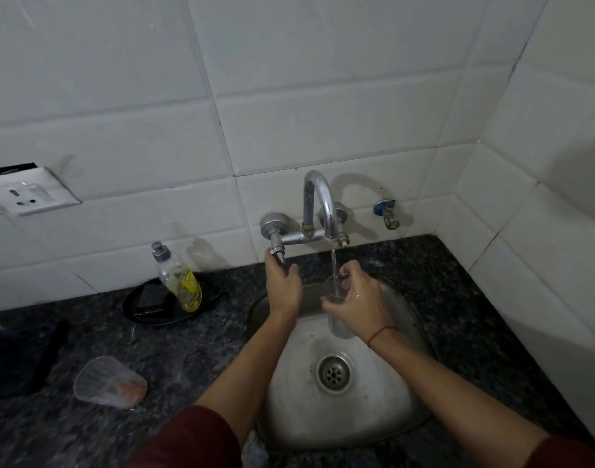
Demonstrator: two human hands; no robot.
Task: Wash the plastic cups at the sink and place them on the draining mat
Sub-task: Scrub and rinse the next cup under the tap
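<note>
Clear plastic cup [336, 298] is in my right hand [360, 304], fingers wrapped round it, rim up under the tap water [334, 261], above the sink [323, 417]. My left hand [284, 287] grips the tap lever [278, 248], just beside the right. I judge cup one mid-rinse, not done. A second cup [108, 383] lies on its side on the tabletop [188, 349], well left of both hands, with orange residue, so probably unwashed. No cup set to drain yet. The dark shape far left could be the mat, can't tell.

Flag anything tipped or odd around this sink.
A clear plastic cup lies tipped on its side on the counter left of the sink, orange residue inside. The dish soap bottle leans askew on a black plate.
</note>
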